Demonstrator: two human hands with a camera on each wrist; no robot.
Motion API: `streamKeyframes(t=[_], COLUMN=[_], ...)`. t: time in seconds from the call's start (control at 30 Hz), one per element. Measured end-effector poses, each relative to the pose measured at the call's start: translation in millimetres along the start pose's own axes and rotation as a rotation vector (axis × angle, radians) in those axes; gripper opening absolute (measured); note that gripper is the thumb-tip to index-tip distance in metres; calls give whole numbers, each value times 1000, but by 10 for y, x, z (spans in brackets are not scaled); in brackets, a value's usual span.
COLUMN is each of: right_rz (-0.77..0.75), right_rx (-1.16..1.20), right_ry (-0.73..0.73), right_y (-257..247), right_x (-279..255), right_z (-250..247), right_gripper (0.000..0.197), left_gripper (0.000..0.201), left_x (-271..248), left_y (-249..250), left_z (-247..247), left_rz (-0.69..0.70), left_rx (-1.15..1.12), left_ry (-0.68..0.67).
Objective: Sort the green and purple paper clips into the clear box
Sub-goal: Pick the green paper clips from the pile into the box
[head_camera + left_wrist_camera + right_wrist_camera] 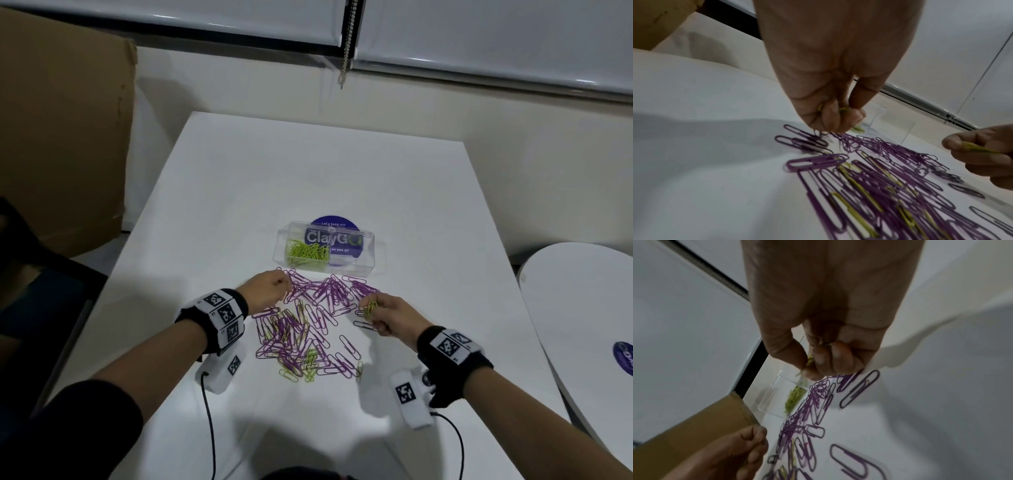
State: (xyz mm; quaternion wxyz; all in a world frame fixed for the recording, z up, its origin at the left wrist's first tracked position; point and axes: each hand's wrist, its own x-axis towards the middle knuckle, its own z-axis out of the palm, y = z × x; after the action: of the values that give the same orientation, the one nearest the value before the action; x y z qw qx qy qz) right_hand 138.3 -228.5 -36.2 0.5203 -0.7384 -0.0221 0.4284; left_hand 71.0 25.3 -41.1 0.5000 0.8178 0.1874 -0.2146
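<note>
Still, our right hand (383, 317) pinches a bunch of green clips (370, 308) and our left hand (270, 286) clutches more; purple clips (329, 291) could snag and ride into the clear box (368, 260).

Your left hand (270, 287) sits left of centre in the head view, fingers curled tight, pinching green clips (842, 109). Your right hand (388, 317), lower and to the right, pinches a small bunch of green clips (370, 308). Both forearms reach in from the bottom corners, wrists banded.

Cardboard box (65, 130), round table (582, 308)
</note>
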Motion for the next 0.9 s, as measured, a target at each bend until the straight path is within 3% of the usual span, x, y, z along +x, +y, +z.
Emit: streamKeyframes(t=[0.13,0.3,0.43,0.57,0.63,0.7,0.83,0.9], right_rz=[59,117,92,-32,-37,-51,-60,-46], right_rx=[190,293,-109,-814,-1041,-1165,-1153,-1134], right_ry=[-13,-128,-37,7,11,-9,-19,-39], right_y=[-39,-67,-22,44,56,73,113,123], right_x=[28,10,12,-48,-92,-118,-86,-52], right_z=[20,36,74,124,168,216,257,239], right_gripper=[35,27,37,36,33,34,11,18], left_gripper=[27,15,27,22,21,20,21,21], left_x=[-22,-31,-9,50,69,71,55,38], left_y=[-8,34,108,163,179,177,122,107], left_z=[-31,21,113,164,181,194,184,153], left_rz=[-15,143,273,251,229,222,220,225], left_rx=[-5,389,798,878,872,864,822,783], left_ry=[-42,-82,-126,-105,-117,-132,-161,-158])
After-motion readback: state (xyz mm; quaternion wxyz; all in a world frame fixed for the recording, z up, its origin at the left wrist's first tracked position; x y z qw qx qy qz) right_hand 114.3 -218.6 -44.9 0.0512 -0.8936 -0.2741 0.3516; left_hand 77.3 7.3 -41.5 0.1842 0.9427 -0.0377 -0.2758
